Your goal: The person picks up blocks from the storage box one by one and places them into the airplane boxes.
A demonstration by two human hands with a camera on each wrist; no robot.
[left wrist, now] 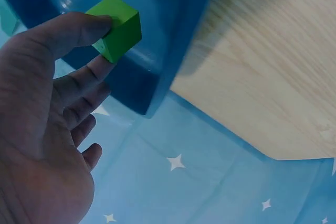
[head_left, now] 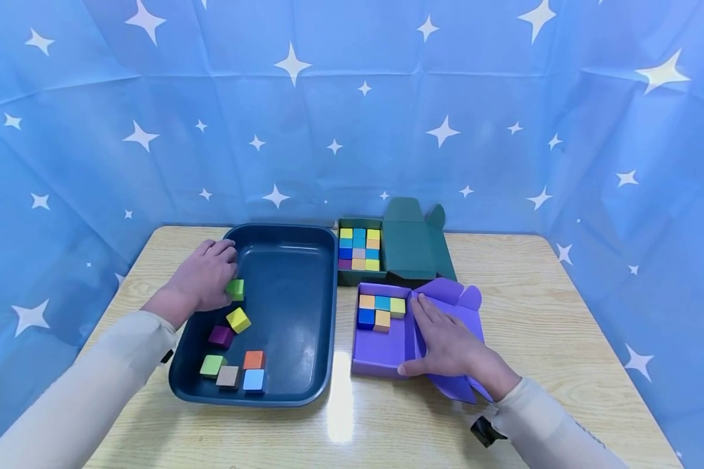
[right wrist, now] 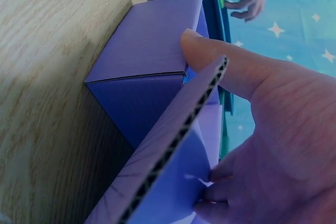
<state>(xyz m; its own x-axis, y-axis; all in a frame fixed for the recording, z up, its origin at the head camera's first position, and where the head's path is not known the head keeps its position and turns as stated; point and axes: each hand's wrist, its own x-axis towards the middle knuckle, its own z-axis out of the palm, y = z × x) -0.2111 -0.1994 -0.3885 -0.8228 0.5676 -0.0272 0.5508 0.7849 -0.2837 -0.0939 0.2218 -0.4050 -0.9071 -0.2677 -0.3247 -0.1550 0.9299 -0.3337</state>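
the left hand (head_left: 205,277) pinches a green cube (head_left: 236,290) between thumb and fingers, just inside the left wall of the navy tray (head_left: 293,286). six other cubes (head_left: 229,377) sit below it toward the near left corner, so tray floor lies open from them to the right wall. the tray's right rim runs near the green box (head_left: 360,278), its rows of cubes close together, and a strip of table (head_left: 563,339) parts it from the purple box (head_left: 381,355). five cubes fill that box's far end, leaving room at the near end. the right hand (head_left: 448,342) lies with fingers straight over its hinge side, thumb at the near corner. left to right: glossy, round-cornered tray; crisp, square-edged cubes; folded card boxes, the purple lid (head_left: 454,385) showing corrugated edges; pale wood grain
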